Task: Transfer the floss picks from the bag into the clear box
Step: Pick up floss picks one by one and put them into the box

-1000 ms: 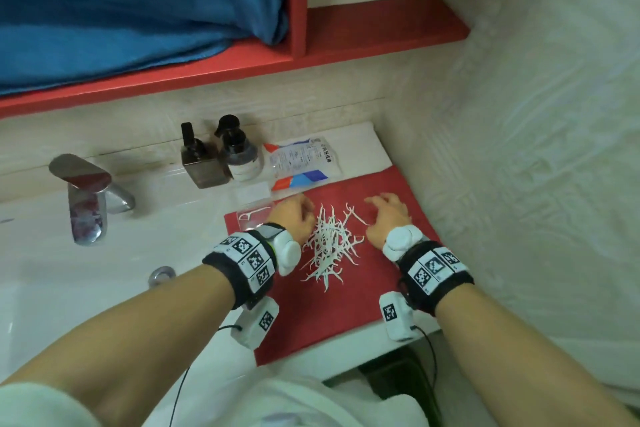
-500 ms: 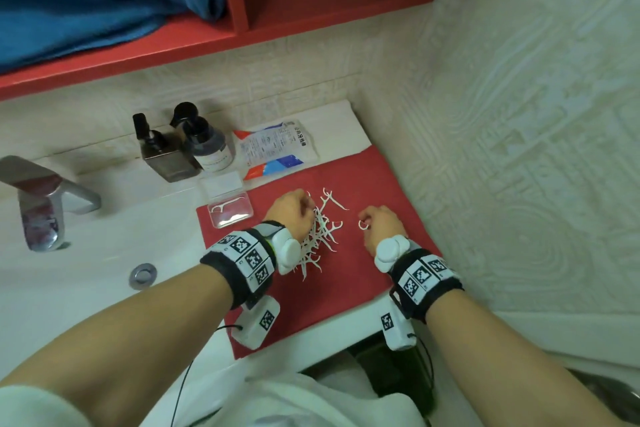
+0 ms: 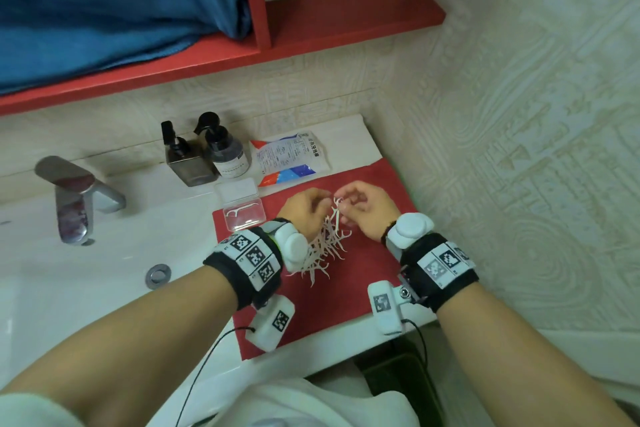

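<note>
The right hand (image 3: 369, 210) and left hand (image 3: 304, 213) meet above a red mat (image 3: 360, 274), fingers curled, both pinching floss picks (image 3: 336, 208) lifted from the loose white pile (image 3: 323, 250) beneath them. Just left, the clear box (image 3: 244, 215) sits open holding one pick. The bag (image 3: 289, 158) lies behind on the desk (image 3: 114, 263).

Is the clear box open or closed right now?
Open. The clear box has no lid on; its lid lies just behind it, and one floss pick shows inside.
</note>
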